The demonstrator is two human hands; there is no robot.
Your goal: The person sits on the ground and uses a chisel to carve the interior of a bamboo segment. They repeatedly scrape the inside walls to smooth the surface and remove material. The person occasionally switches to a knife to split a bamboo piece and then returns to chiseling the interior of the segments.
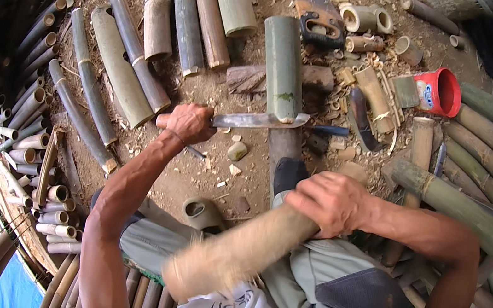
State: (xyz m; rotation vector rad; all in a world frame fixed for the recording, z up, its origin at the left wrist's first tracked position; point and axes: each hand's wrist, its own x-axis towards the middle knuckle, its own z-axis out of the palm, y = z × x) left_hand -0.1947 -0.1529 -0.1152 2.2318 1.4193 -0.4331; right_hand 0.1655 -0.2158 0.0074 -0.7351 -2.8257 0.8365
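My left hand (188, 123) is closed round the handle of a billhook (251, 121), its long blade pointing right. That blade crosses the near end of a green bamboo length (283, 57); whether it bites into the bamboo, I cannot tell. Under the bamboo's middle lies a rough wooden block (246, 80). Above my lap, my right hand (335, 202) grips a thick wooden club (231, 254) by its narrower end. The club's heavy end hangs toward the lower left, smeared by motion. A short bamboo tube (202, 212) stands near my left leg.
Long bamboo poles (126, 66) lie at the left and far side. A handsaw (319, 12), a sheath-like dark piece (361, 117) and a red tub (447, 93) lie beyond, among shavings. Green poles (469, 200) crowd the right; cut tubes (62, 216) are stacked left.
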